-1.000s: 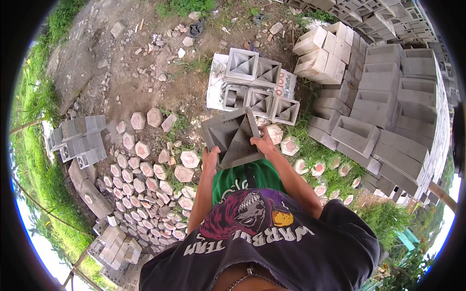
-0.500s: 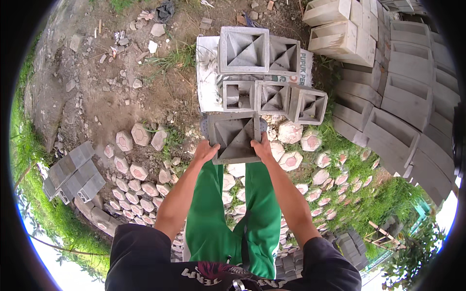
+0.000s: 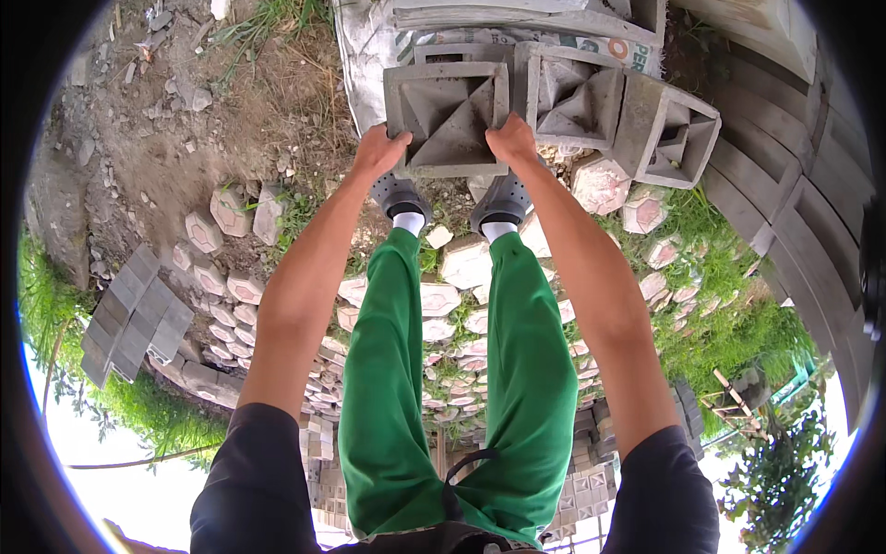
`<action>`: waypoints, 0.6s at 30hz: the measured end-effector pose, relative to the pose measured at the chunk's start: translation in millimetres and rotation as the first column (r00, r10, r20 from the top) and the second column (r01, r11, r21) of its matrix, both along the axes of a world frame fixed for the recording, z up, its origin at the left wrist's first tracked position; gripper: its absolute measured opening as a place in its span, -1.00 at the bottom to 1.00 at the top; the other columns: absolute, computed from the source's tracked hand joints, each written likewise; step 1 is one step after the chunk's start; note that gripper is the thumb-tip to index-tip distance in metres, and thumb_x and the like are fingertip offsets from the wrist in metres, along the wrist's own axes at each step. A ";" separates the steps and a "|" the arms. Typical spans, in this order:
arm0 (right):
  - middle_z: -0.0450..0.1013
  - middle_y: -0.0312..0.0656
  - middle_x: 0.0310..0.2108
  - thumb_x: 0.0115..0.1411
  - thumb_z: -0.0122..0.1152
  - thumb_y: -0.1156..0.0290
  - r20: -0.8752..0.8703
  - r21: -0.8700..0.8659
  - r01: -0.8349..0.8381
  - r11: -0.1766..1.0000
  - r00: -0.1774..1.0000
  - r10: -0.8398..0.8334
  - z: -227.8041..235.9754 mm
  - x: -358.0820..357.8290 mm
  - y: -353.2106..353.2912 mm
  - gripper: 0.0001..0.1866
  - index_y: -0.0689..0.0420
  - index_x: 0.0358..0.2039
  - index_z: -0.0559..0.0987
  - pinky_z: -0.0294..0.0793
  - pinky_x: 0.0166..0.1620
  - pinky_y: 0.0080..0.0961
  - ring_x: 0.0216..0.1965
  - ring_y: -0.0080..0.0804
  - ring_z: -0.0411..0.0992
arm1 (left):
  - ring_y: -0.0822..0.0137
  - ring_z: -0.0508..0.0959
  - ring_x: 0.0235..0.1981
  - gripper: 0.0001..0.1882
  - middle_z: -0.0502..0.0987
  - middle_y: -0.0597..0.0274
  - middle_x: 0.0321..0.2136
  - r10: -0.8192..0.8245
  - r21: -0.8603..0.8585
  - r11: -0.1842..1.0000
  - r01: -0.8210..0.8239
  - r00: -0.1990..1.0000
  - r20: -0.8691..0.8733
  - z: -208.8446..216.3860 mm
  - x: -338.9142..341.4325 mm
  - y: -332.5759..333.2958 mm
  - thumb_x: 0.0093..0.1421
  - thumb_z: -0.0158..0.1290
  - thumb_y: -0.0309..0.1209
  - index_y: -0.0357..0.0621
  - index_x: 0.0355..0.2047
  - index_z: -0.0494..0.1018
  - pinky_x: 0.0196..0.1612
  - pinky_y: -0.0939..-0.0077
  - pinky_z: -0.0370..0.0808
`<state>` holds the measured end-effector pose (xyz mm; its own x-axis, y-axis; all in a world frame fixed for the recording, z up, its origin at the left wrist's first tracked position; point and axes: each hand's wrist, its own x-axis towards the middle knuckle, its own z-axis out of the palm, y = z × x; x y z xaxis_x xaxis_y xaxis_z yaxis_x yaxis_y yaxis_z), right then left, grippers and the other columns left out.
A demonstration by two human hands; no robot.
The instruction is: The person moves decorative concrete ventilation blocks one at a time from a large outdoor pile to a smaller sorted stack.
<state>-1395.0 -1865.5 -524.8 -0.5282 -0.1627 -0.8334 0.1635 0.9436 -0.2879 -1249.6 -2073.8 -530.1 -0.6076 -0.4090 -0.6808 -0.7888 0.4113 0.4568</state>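
A square grey concrete vent block (image 3: 447,168) with slanting triangular faces inside is held by its two sides in front of my feet. My left hand (image 3: 380,151) grips its left side and my right hand (image 3: 513,142) its right, thumbs over the near face. It partly covers another block (image 3: 460,53) behind it. Close by on the right stands a similar vent block (image 3: 613,103), with a further tilted-looking one (image 3: 637,125) past it. Under and behind the row lies a white printed sack (image 3: 358,69). Whether the held block touches the sack is hidden.
More vent blocks (image 3: 517,20) stand at the far edge. Tall stacks of grey blocks (image 3: 784,138) line the right side. Hexagonal pavers (image 3: 443,300) lie around my grey clogs (image 3: 506,201). At left are a pile of grey blocks (image 3: 138,314) and rubble-strewn dirt (image 3: 157,166).
The held block has moved forward, away from my body, toward the row on the sack. My arms are stretched further out, and the view has shifted so my feet show.
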 end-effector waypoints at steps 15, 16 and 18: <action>0.40 0.17 -0.02 0.04 0.09 0.36 -0.031 0.125 0.069 0.990 0.997 -0.066 -30.4 -34.9 -6.7 -0.53 0.24 -0.02 0.35 0.41 0.07 -0.22 0.03 0.03 0.40 | 0.08 0.54 -0.22 -0.55 0.57 -0.09 -0.27 0.134 0.143 0.981 -0.134 0.991 0.009 -39.1 -38.1 12.8 0.00 0.09 -0.27 -0.37 -0.16 0.48 -0.12 0.29 0.40; 0.40 0.17 -0.02 0.04 0.08 0.36 -0.006 0.140 0.070 0.988 0.998 -0.070 -34.4 -33.7 -6.2 -0.54 0.24 -0.02 0.35 0.42 0.07 -0.22 0.03 0.03 0.40 | 0.08 0.54 -0.22 -0.55 0.57 -0.09 -0.27 0.130 0.146 0.981 -0.129 0.992 0.005 -39.8 -39.9 13.0 0.00 0.09 -0.27 -0.37 -0.16 0.48 -0.12 0.29 0.40; 0.41 0.18 -0.04 0.04 0.08 0.37 -0.030 0.153 0.096 0.984 0.995 -0.092 -41.6 -30.7 -2.9 -0.55 0.24 -0.03 0.36 0.42 0.06 -0.22 0.03 0.03 0.39 | 0.11 0.55 -0.23 -0.55 0.57 -0.08 -0.29 0.071 0.083 0.994 -0.072 0.997 0.006 -40.2 -41.7 14.3 0.02 0.09 -0.26 -0.37 -0.16 0.48 -0.12 0.31 0.41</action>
